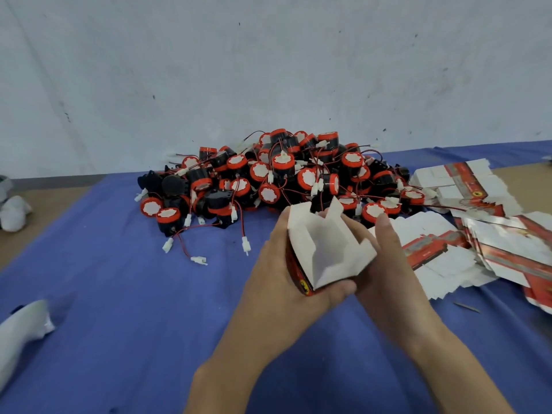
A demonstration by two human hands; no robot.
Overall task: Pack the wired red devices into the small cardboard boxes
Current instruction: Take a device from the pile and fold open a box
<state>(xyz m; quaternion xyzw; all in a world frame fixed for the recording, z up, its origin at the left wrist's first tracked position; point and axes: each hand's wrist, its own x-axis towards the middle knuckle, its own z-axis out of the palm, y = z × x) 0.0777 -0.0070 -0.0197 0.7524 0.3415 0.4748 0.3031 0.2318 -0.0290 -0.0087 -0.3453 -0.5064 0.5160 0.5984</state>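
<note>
The left hand (277, 273) grasps a small cardboard box (325, 252) from its left side and underneath, thumb curled across the near bottom corner. The right hand (385, 264) lies against the box's right wall, but its fingers are partly hidden, so I cannot tell whether it pinches the card or only presses it. The box is held in the air above the blue cloth (149, 309) that covers the surface, its mouth open and its flaps (336, 209) standing up. No device is inside.

The red devices (277, 177) lie in a heap just beyond the box, their wires (185, 246) and white plugs (245, 245) crossing one another. The likeliest trouble is there: pulling one device out could drag its neighbours along by tangled leads and scatter them. A trailing wire could also catch under a flap and stop the box closing. The card looks thin, so too hard a squeeze may crush the walls. The loose flat boxes (466, 246) to the right could slide if an arm brushes them.
</note>
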